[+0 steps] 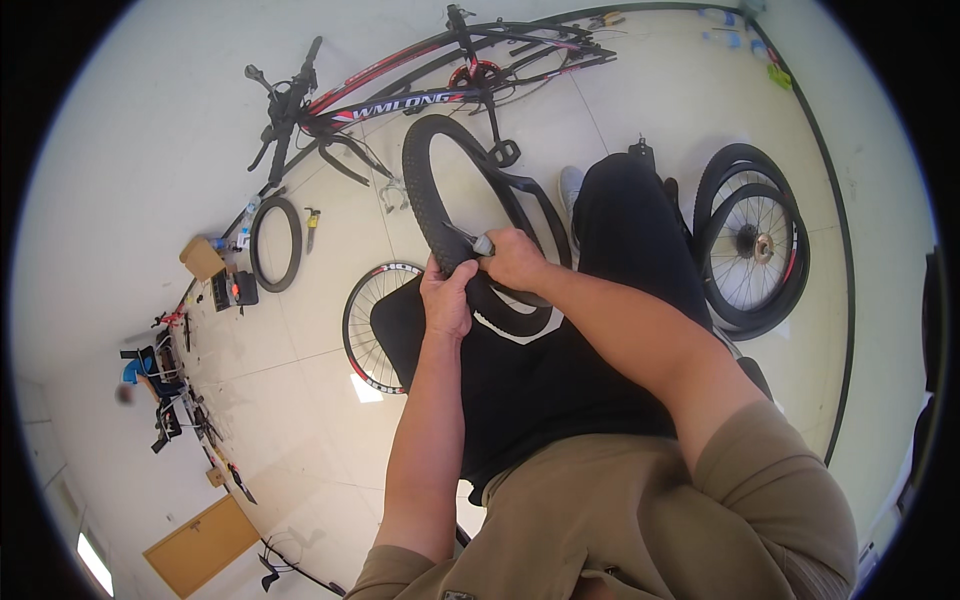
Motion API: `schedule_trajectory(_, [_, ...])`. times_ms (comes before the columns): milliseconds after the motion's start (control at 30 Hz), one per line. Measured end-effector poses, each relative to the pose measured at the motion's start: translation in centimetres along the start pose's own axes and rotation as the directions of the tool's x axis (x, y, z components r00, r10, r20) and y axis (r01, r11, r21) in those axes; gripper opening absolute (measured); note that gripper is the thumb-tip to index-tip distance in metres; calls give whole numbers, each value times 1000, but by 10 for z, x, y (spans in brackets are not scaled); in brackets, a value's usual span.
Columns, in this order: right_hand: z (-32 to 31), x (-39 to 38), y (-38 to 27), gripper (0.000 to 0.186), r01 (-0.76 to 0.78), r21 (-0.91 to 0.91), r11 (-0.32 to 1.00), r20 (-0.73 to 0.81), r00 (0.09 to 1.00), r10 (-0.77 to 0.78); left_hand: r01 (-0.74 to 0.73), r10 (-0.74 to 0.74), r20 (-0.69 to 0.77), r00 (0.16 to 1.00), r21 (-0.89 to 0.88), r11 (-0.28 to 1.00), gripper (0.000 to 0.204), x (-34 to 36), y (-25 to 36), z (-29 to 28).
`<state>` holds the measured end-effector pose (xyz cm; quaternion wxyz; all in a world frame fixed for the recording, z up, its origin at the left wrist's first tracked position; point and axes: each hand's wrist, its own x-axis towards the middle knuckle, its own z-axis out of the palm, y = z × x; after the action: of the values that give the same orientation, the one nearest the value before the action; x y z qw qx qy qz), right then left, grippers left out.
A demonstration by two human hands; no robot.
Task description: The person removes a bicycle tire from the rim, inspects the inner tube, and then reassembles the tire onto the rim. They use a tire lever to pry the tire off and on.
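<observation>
The left hand (447, 303) is gripping a black tire (424, 200), fingers closed over its near edge at centre frame. The right hand (516, 262) is holding a small grey tool (483, 244) beside the tire, fingers curled closed. A spoked wheel (349, 320) is lying left of centre; stacked wheels (750, 243) are resting at right; a bicycle frame (405, 104) is occupying the top.

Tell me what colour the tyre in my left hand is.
The tyre is black with a knobbly tread, clearest in the head view.
</observation>
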<state>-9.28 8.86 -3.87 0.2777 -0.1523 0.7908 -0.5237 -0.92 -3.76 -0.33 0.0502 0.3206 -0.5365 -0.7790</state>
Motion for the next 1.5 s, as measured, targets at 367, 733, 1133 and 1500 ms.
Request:
schedule_trajectory(367, [1,-2,4,34,45,-5,999,85,995,-45,32,-32,17,999,-32,999,41,3,1,-3])
schedule_trajectory(733, [6,-4,-4,29,-114,-21,993,-44,993,113,26,-24,38,999,-44,999,43,2,-1,1])
schedule_trajectory(1133, [8,6,2,29,-337,161,928,-23,938,345,35,-33,45,998,-41,999,45,2,-4,1])
schedule_trajectory(1500, [9,1,-2,31,-117,109,987,-71,990,125,42,-43,-12,999,-73,996,43,0,-4,1])
